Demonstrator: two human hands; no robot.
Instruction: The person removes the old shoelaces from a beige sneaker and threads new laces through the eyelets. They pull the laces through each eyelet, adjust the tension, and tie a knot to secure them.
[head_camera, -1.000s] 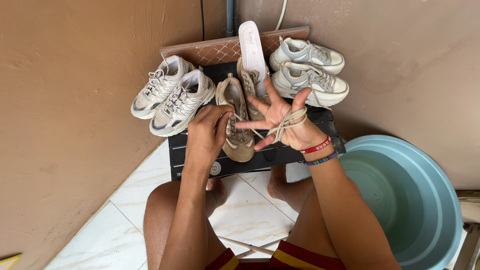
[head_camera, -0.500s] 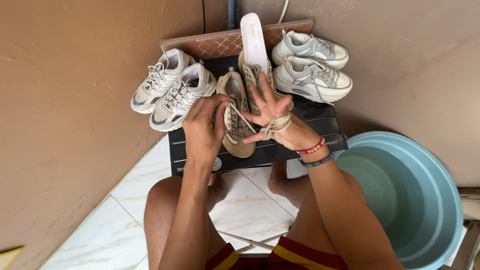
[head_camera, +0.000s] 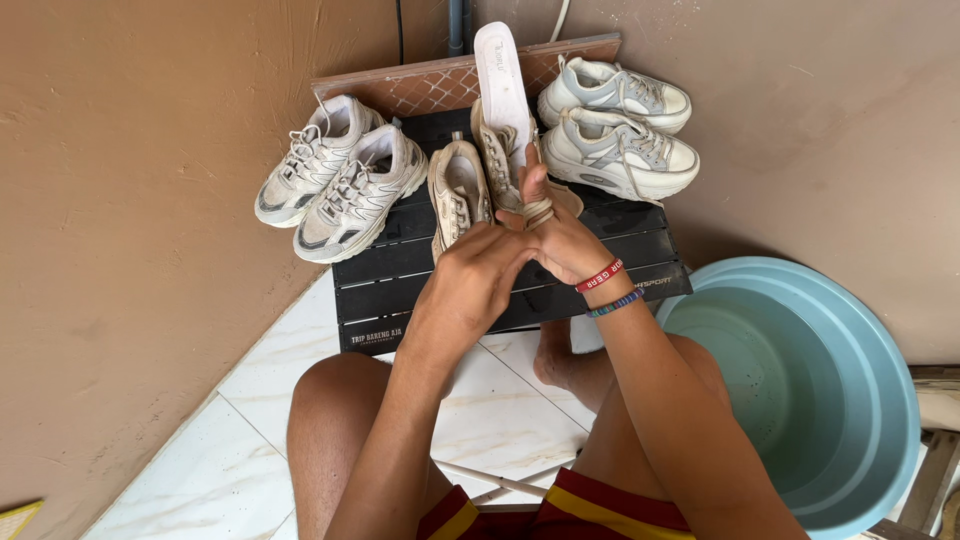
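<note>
My right hand (head_camera: 556, 232) has a beige shoelace (head_camera: 539, 213) wound in loops around its fingers, held above a black slatted folding table (head_camera: 620, 262). My left hand (head_camera: 474, 282) is pressed against the right one, fingers closed near the lace. Directly under the hands lies a pair of beige sneakers (head_camera: 458, 192) with the lace removed from at least one. A white insole (head_camera: 503, 78) stands upright in the farther beige shoe.
A pair of white-grey sneakers (head_camera: 335, 180) sits at the table's left edge, another white pair (head_camera: 618, 128) at the back right. A large light-blue plastic basin (head_camera: 800, 380) stands on the right. Brown walls close in on left and behind; white tiled floor (head_camera: 240, 440) below.
My right hand's spread fingers have closed together with the lace wound tighter around them. My left hand moved off the beige shoe and up against the right hand.
</note>
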